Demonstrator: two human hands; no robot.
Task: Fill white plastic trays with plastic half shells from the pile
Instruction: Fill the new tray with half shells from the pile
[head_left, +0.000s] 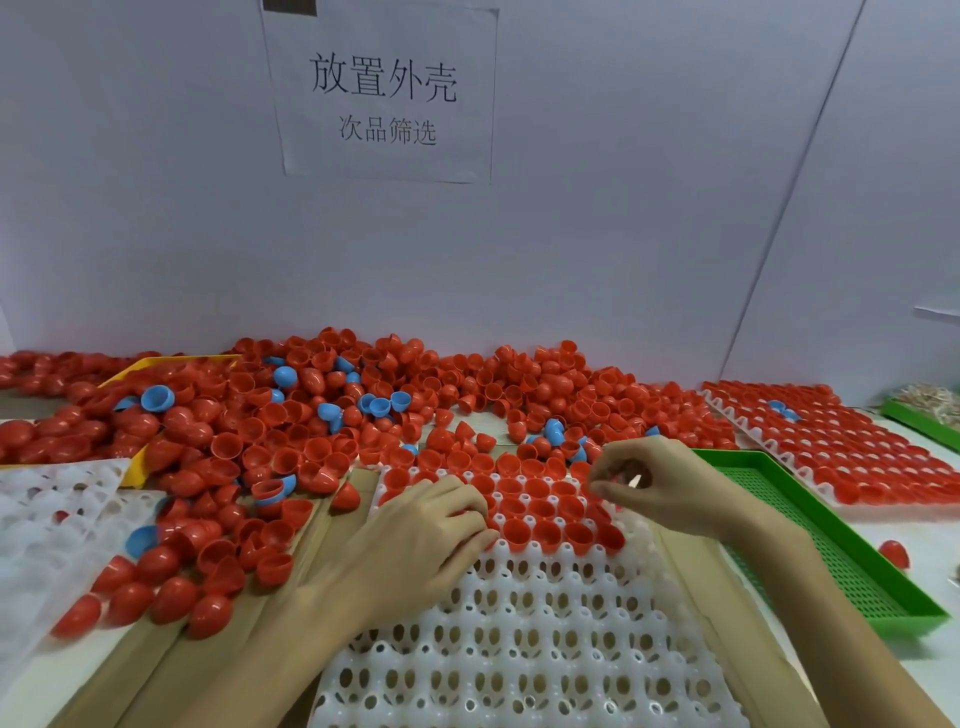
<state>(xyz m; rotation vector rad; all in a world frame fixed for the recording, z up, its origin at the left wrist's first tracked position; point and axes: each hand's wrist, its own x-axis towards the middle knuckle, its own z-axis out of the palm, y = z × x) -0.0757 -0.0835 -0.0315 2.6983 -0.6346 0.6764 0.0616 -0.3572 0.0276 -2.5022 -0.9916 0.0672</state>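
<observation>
— What's in the white tray (530, 644) in front of the person?

— Only its far rows hold red half shells (540, 512), open side up, one per socket. The near rows show bare sockets.

— And the hands?

— The left hand (431, 535) lies over the tray's left side, fingers curled down onto the filled rows; whether it grips a shell I cannot tell. The right hand (649, 480) is raised just above the tray's far right corner, thumb and fingertips pinched together. What they pinch is too small and blurred to name.

— Where's the pile?

— The pile (363, 410) spreads across the bench behind the tray, against the wall: mostly red shells, a few blue ones (157, 399) mixed in. It spills over a yellow tray (136, 470) at left.

— Other containers?

— A filled white tray (841, 447) at far right carries red shells in every visible socket, with a couple of blue ones. A green perforated tray (841, 566) lies between the two white trays. More white trays (47, 514) sit at left, mostly bare.
</observation>
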